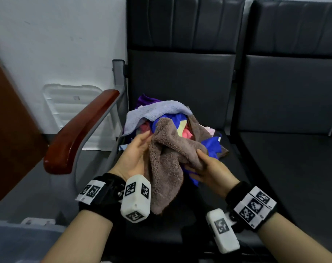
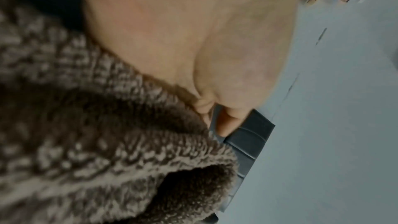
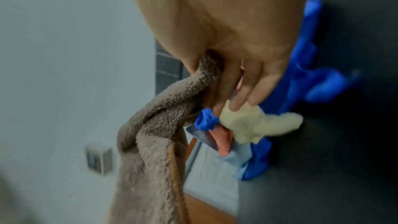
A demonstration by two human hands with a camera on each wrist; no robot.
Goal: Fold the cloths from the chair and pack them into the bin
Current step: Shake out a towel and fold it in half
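A fluffy brown cloth (image 1: 169, 158) hangs between my two hands above the dark chair seat (image 1: 237, 179). My right hand (image 1: 194, 161) pinches a bunched fold of it between thumb and fingers; the right wrist view shows that hand (image 3: 226, 83) on the brown cloth (image 3: 150, 142). My left hand (image 1: 140, 147) lies against the cloth's left side with fingers nearly straight. In the left wrist view the palm (image 2: 183, 48) touches the cloth (image 2: 107, 142). Behind the hands a pile of cloths sits on the seat: a lavender towel (image 1: 161, 112), blue (image 1: 211, 147), pink and yellow pieces.
A red-brown wooden armrest (image 1: 80, 130) runs along the chair's left side. A white plastic lid (image 1: 72, 107) leans on the wall behind it. A grey-blue container edge with a white clasp (image 1: 38, 222) shows at bottom left. A second dark seat (image 1: 294, 164) adjoins on the right.
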